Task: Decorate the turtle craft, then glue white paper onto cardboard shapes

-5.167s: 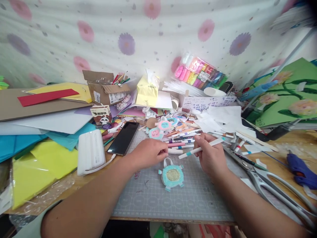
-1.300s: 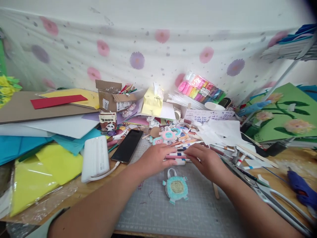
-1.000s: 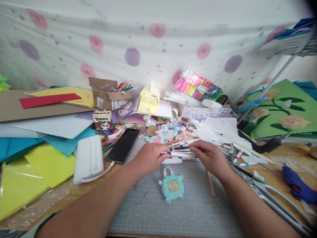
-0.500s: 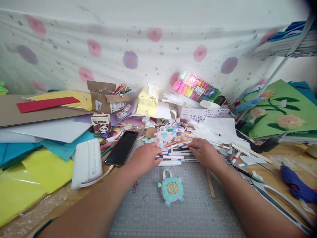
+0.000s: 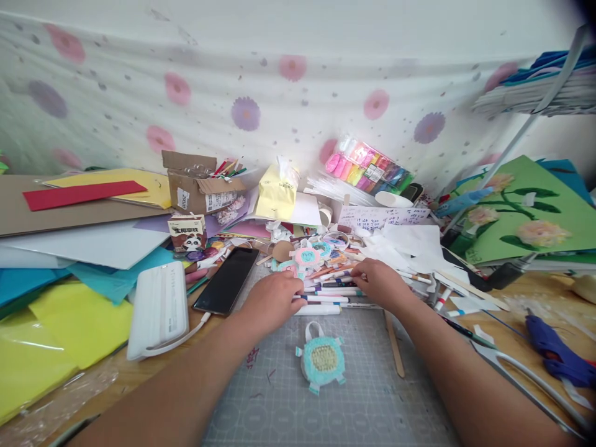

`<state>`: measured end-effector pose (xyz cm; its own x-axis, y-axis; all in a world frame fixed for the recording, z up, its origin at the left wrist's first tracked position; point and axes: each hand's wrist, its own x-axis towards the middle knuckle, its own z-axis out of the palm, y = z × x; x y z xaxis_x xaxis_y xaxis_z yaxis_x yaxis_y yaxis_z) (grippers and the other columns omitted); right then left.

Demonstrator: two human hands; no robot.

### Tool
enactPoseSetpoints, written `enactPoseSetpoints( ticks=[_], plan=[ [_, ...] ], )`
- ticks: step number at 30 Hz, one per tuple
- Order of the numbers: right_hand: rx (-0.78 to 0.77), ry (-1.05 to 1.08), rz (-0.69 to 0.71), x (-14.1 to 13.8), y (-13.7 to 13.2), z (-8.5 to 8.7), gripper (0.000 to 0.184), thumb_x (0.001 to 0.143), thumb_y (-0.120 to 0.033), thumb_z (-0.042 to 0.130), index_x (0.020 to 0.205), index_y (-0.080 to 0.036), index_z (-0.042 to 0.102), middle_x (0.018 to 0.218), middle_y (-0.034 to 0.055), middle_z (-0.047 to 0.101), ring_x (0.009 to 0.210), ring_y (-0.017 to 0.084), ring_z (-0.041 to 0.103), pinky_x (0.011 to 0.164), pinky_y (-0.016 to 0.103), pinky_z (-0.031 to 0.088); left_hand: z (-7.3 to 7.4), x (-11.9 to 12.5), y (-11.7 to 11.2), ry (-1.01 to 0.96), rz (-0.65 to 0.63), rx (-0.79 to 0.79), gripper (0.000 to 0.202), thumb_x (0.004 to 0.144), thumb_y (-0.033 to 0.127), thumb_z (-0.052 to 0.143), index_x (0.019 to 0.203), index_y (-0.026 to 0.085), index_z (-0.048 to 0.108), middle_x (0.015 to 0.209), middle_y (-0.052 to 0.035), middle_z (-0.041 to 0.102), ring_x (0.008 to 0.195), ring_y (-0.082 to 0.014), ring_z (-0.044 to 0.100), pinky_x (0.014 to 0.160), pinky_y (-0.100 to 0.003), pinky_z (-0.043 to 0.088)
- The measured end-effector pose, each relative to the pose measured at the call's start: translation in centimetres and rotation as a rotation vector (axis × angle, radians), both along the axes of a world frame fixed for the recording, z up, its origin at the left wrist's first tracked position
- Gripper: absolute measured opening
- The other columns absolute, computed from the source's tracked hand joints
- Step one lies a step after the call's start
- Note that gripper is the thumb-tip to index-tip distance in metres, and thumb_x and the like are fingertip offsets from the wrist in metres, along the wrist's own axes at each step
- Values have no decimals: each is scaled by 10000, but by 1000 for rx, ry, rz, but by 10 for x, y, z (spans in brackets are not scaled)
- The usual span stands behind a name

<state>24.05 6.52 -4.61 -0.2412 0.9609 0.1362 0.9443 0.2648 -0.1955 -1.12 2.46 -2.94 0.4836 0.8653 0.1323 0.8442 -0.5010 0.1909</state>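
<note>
Several white marker pens lie side by side in a row at the far edge of the grey cutting mat. My left hand is closed at their left ends, fingertips on a marker. At the right ends, my right hand has thumb and fingers curled in on the pens; its other fingers are partly hidden. Nearer me on the mat lies a small turquoise turtle-shaped craft piece with a beige textured middle and a white loop. Beyond my left hand sits a similar pink-and-turquoise piece on the clutter.
A black phone and white power bank joined by a cable lie left. A wooden stick, scissors and blue glue gun lie right. Behind stand a cardboard box, tissue pack and coloured clay pack.
My left hand has shifted slightly, and the markers at its fingertips have moved a little. My right hand has moved slightly left along the pens. The view has tilted a little.
</note>
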Motion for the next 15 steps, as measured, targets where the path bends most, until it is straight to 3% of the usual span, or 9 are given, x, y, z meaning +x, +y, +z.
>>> enactPoseSetpoints(
  ticks=[5, 15],
  plan=[
    [-10, -6, 39, 1, -1, -1, 179, 794, -211, 517, 897, -206, 662, 969, 71, 635, 937, 229, 541, 805, 318, 391, -1, 2, 0, 4, 2, -3, 147, 796, 321, 563, 777, 204, 648, 893, -56, 628, 896, -235, 587, 717, -310, 420],
    [-10, -13, 42, -1, -7, 1, 142, 781, -218, 504, 839, -195, 631, 891, 75, 619, 887, 231, 535, 736, 303, 384, -2, 1, 2, -16, 4, -30, 159, 806, 295, 532, 814, 212, 666, 908, -52, 618, 827, -210, 597, 674, -295, 406]
  ],
)
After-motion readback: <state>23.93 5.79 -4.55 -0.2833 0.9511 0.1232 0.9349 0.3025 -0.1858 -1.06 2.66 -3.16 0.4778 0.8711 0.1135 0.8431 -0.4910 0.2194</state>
